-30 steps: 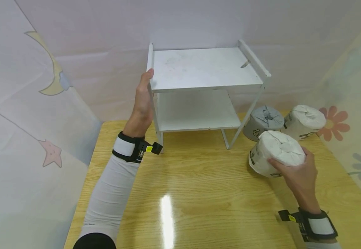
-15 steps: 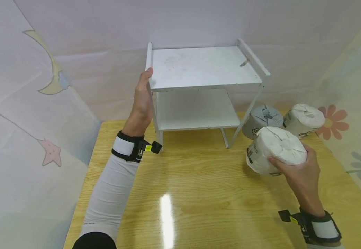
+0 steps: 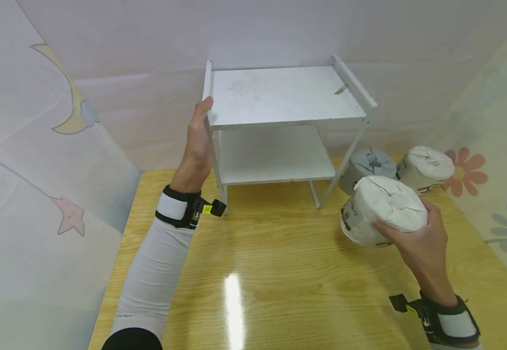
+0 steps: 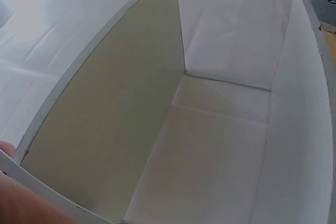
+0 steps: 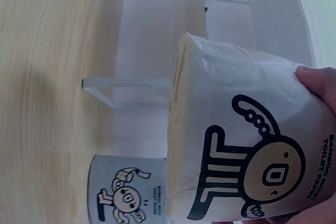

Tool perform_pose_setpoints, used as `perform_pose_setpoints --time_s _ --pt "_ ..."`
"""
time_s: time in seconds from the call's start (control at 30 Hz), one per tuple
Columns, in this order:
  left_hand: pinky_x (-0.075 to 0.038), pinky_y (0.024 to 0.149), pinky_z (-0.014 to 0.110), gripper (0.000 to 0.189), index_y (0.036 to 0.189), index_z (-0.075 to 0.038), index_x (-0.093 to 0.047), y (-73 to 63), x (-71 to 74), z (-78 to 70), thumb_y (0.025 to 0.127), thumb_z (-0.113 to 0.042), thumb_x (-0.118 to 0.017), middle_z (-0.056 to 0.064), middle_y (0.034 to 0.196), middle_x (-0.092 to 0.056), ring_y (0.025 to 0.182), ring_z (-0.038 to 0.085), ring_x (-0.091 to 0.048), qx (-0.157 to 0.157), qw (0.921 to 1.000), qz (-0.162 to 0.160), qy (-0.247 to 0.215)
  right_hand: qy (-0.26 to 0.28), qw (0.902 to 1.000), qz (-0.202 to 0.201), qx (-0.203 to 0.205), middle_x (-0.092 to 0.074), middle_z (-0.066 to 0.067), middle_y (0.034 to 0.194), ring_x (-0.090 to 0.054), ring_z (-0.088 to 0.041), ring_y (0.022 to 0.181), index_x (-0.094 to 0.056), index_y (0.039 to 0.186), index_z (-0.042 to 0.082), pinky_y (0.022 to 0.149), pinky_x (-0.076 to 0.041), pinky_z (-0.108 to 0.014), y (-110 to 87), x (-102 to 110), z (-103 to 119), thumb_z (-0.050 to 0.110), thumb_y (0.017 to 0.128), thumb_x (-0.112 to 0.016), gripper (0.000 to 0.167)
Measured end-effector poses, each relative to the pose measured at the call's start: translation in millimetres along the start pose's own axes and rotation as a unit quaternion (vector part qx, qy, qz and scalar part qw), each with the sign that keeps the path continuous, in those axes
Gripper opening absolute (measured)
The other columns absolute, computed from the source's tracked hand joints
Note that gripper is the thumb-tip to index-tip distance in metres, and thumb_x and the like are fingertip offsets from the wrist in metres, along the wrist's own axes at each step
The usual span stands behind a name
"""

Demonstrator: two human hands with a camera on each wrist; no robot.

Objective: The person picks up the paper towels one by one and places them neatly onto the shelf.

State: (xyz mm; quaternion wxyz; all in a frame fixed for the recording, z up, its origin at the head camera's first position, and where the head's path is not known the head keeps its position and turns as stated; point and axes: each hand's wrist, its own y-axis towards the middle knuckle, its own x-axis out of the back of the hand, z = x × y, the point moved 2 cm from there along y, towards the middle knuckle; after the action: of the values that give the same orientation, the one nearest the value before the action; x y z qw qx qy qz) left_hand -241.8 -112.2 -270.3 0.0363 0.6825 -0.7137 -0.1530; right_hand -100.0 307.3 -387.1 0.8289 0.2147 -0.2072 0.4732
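A white two-tier shelf (image 3: pixel 279 95) stands on the wooden table against the back wall. My left hand (image 3: pixel 196 150) grips the shelf's left side frame near the top, with the thumb over the side rail. Out to the right, my right hand (image 3: pixel 424 245) holds a white paper-wrapped toilet paper roll (image 3: pixel 377 209), thumb on its near side and far fingers hidden. In the right wrist view this roll (image 5: pixel 247 135) shows a printed cartoon figure and appears lifted off the table. The left wrist view looks at the shelf's boards (image 4: pixel 105 103) from the side.
A grey-wrapped roll (image 3: pixel 371 163) stands beside the shelf's right leg. Another white roll (image 3: pixel 426 167) stands right of it, near the flower-printed right wall. Bare wooden table (image 3: pixel 288 272) lies in front of the shelf.
The right hand has raised the toilet paper roll slightly and moved it a little left, toward the shelf. The left hand keeps its grip on the shelf.
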Motion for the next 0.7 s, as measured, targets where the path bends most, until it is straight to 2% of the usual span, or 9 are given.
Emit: perform_pose_setpoints --time_s 0.33,0.7 --pt "-0.009 0.115 0.039 0.065 0.157 -0.020 -0.018 0.2 -0.5 -1.5 0.100 -0.048 -0.030 -0.007 0.157 -0.020 0.140 0.004 -0.016 0.000 1.0000 0.005 -0.006 0.014 0.9993 0.009 0.033 -0.047 -0.005 0.138 -0.043 -0.015 0.117 -0.038 0.149 0.017 0.093 -0.033 -0.027 -3.0 1.2 16.7 0.015 0.063 -0.095 0.104" --pt "-0.004 0.116 0.039 0.065 0.157 -0.021 -0.018 -1.7 0.6 -0.8 0.099 -0.048 -0.032 -0.008 0.159 -0.016 0.141 0.003 -0.012 0.018 0.9998 -0.003 0.004 0.032 0.9977 0.025 0.055 -0.048 -0.006 0.137 -0.044 -0.014 0.116 -0.038 0.149 0.015 0.092 -0.034 -0.025 -4.6 -1.7 35.8 0.011 0.062 -0.095 0.104"
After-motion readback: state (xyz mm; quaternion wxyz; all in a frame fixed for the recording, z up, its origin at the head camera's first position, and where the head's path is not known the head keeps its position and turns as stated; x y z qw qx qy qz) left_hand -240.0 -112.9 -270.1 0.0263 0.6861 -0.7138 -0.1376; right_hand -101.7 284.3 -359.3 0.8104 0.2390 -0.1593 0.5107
